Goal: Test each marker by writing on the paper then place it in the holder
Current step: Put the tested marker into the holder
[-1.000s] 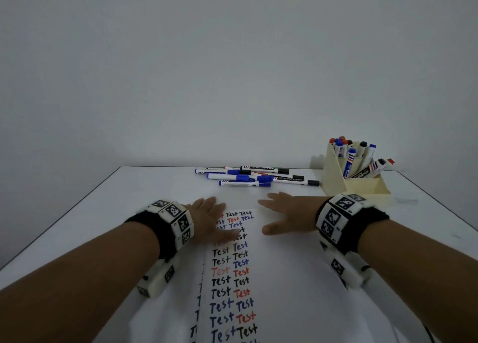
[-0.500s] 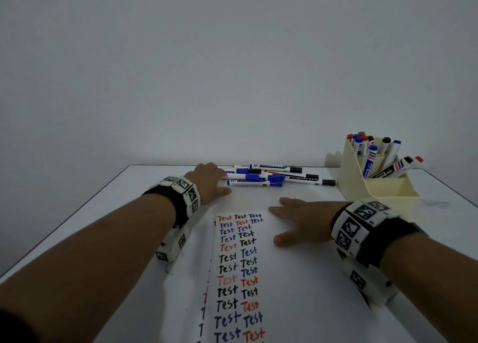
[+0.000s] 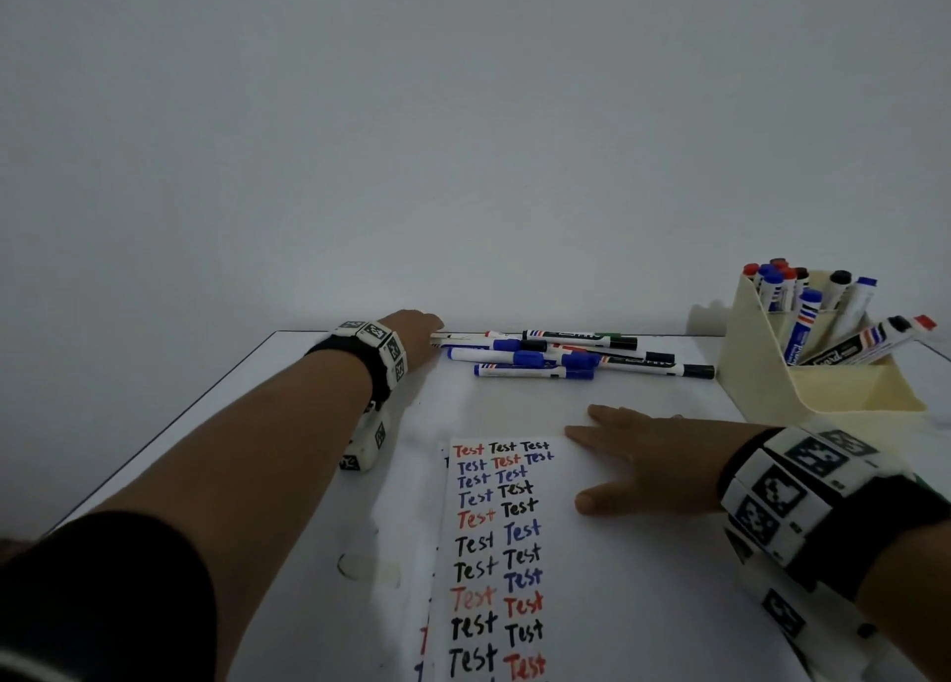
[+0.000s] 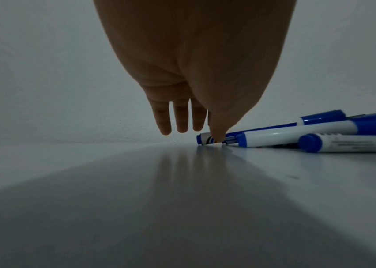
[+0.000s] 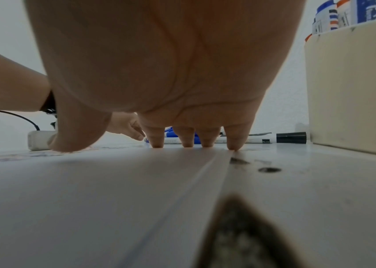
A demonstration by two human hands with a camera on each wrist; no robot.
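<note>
While right hand (image 3: 651, 462) fingers spread flat on paper (image 3: 592, 578), left hand (image 3: 414, 334) fingers straight, touching marker (image 4: 217, 140).

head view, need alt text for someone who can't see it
A person's left hand reaches the end of a pile of loose markers at the far edge of a white table. Their right hand rests flat on paper filled with "Test". A cream holder of markers stands right.
</note>
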